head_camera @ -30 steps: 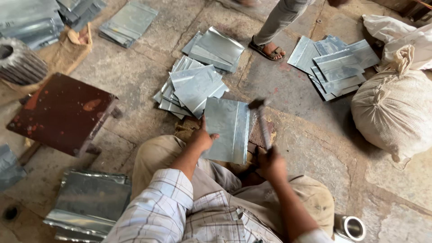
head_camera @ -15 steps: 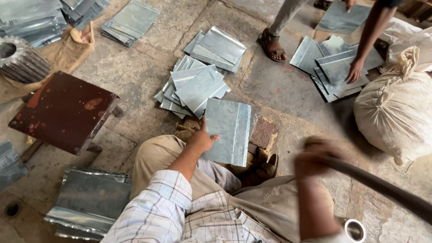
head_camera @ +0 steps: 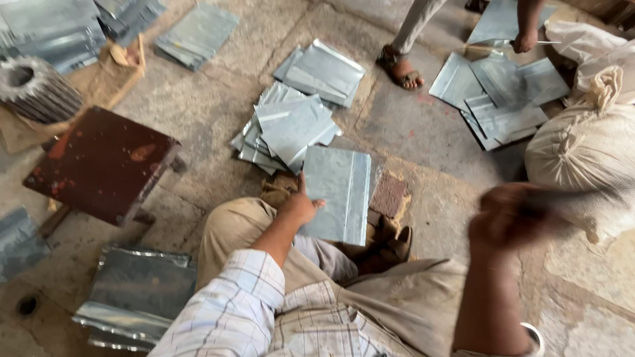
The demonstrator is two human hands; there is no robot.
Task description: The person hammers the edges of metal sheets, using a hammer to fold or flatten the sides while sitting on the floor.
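A: Rough stone floor (head_camera: 198,125), cracked and dusty, with metal lying all over it. What's closest in?

B: The person's own knees in tan trousers and a checked sleeve. The left hand (head_camera: 299,206) lies flat, fingers spread, pressing the near left edge of a grey metal sheet (head_camera: 338,192). That grip is open; it pins the sheet and is not wrapped round it.

A: And the other hand?

B: The right hand (head_camera: 506,221) is raised to the right, blurred, fist closed round a long dark handle (head_camera: 575,198). What the handle ends in I cannot tell.

A: How does the sheet lie from it?

B: To the left of the right hand and lower, on the floor just past the knees. Its long axis runs away from the person, with a folded strip along its right side. A brown block (head_camera: 388,195) sits touching that right edge, between sheet and raised fist. The left hand is the nearer one, already on the sheet.

A: Further out?

B: A loose pile of like sheets (head_camera: 288,125) just beyond, a dark red metal stool (head_camera: 99,162) to the left, and a stack of sheets (head_camera: 135,297) near the left knee. A tied sack (head_camera: 582,152) sits at right. Farthest off, another person's sandalled foot (head_camera: 400,66) and a hand (head_camera: 526,41) reaching over more sheets (head_camera: 503,99)
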